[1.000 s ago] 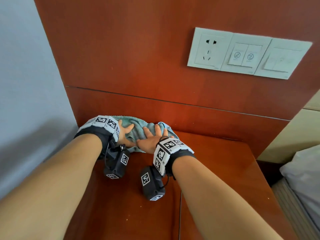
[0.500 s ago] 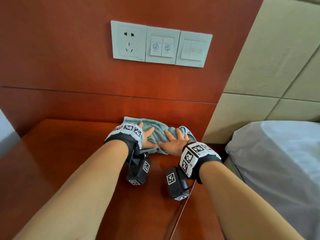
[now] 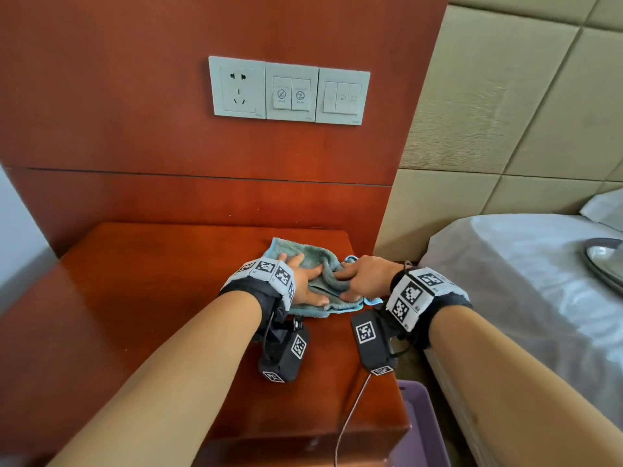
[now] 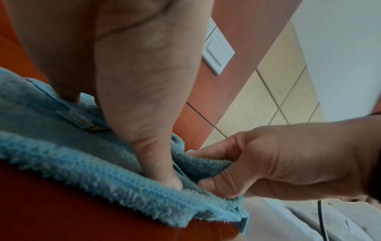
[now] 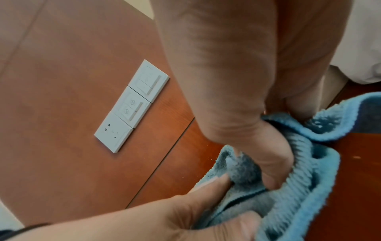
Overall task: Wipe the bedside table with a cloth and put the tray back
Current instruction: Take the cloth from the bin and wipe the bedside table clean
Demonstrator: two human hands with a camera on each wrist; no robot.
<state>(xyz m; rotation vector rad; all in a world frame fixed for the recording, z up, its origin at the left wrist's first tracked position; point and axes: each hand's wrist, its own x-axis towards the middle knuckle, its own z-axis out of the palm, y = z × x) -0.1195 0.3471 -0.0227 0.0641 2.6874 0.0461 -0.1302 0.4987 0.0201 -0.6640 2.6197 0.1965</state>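
Wiping has carried across the bedside table (image 3: pixel 161 298): a second ago the blue cloth (image 3: pixel 317 264) sat at the far left corner against the wall panel, and now it lies at the far right edge, beside the bed (image 3: pixel 526 281). The tray (image 3: pixel 603 261) waits on that bed, only partly in view at the right. The cloth is bunched where it was flat. The left hand (image 3: pixel 308 281), fingers straight, presses it down. The right hand (image 3: pixel 362 276), flat before, now curls and pinches a fold between thumb and fingers. That bunching suggests the far strip is done; the near part of the top likely remains before the tray returns.
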